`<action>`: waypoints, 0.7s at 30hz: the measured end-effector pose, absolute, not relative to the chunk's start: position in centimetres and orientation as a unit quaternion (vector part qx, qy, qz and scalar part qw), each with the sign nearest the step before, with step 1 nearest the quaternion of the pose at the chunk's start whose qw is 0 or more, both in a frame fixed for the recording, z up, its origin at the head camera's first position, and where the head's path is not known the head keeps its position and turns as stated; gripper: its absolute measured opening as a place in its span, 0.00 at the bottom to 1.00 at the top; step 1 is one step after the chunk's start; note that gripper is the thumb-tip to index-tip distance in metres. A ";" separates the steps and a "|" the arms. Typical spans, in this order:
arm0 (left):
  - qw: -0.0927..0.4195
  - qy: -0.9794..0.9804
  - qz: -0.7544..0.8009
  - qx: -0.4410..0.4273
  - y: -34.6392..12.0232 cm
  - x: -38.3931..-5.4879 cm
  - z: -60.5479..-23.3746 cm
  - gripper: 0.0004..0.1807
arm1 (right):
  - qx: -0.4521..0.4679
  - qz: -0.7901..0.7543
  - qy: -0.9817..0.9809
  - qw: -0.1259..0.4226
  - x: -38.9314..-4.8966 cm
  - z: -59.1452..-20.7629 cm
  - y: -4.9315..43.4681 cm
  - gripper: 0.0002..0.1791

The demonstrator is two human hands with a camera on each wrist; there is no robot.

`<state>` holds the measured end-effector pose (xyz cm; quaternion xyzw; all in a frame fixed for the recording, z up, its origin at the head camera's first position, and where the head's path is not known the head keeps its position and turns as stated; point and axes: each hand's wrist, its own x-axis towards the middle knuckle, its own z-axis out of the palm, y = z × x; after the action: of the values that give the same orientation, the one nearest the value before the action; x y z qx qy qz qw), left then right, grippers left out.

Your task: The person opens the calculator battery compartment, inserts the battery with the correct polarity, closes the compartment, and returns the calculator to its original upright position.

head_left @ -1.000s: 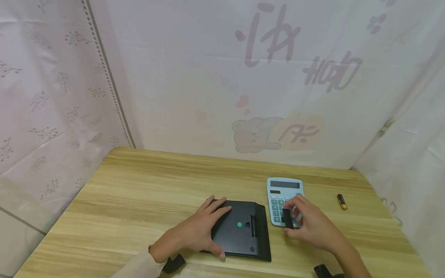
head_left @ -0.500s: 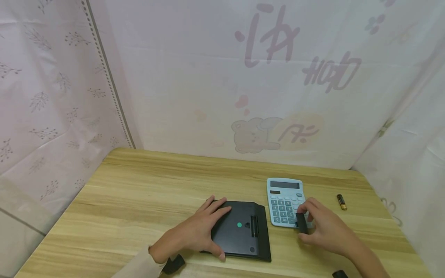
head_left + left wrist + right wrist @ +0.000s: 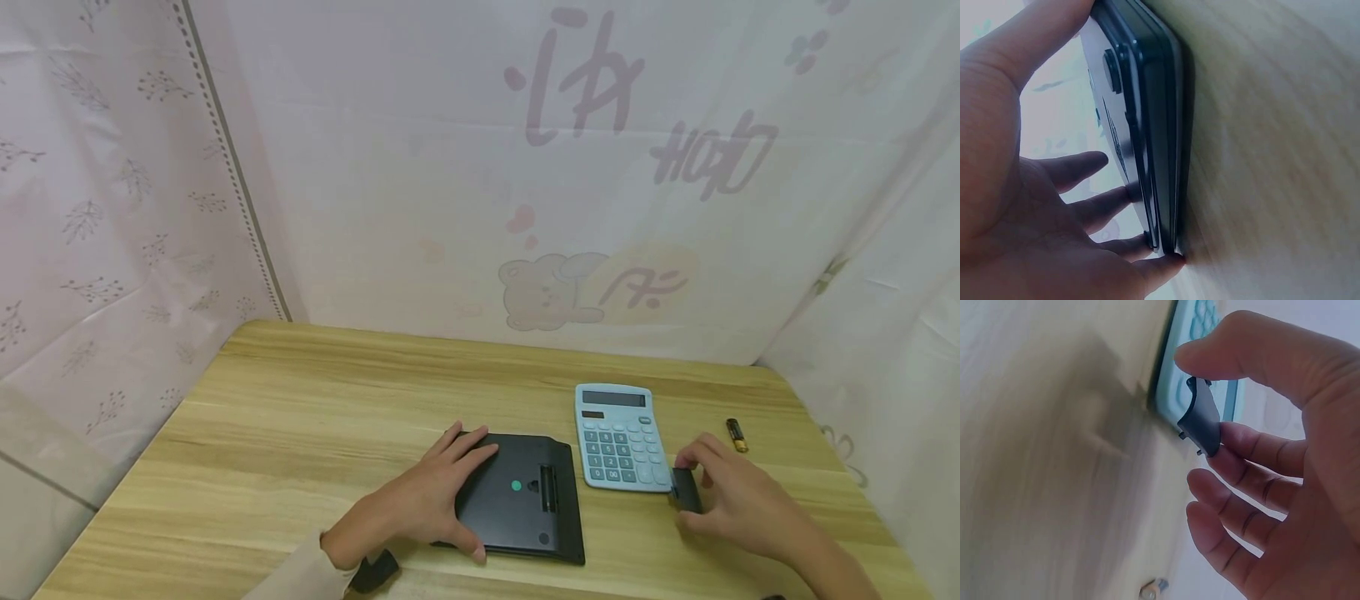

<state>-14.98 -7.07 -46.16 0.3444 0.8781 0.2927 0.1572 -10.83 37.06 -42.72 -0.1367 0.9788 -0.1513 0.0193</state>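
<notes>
A flat black device (image 3: 506, 521) lies on the table with its back up, bearing a green round sticker (image 3: 516, 485). Its battery compartment (image 3: 548, 488) is uncovered, and a dark battery shows inside. My left hand (image 3: 423, 504) rests across the device's left part with spread, fairly straight fingers, the thumb at the near edge. To the right, my right hand (image 3: 738, 504) pinches a small black battery cover (image 3: 1204, 422) between thumb and fingertips. Small tabs stick out from the cover's edge. It is held close over the table, beside the lower right corner of a light blue calculator (image 3: 615, 437).
The calculator lies face up, right of the black device. A loose black and gold battery (image 3: 737, 436) lies farther right, beyond my right hand. The wooden table (image 3: 315, 400) meets printed cloth hangings (image 3: 390, 208) at the back and on both sides.
My right hand has moved to the right with the battery cover, from over the calculator's keys to beside its lower right corner. The left hand and the black device have stayed put.
</notes>
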 end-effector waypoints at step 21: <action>0.154 0.876 0.296 0.349 -7.2 -14.9 -46.1 0.69 | -0.118 -0.145 0.981 0.053 -10.8 -43.1 40.7 0.36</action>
<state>-14.87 -7.21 -46.12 0.3486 0.8759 0.2960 0.1540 -10.80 40.68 -43.15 -0.1184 0.9808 -0.1454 0.0530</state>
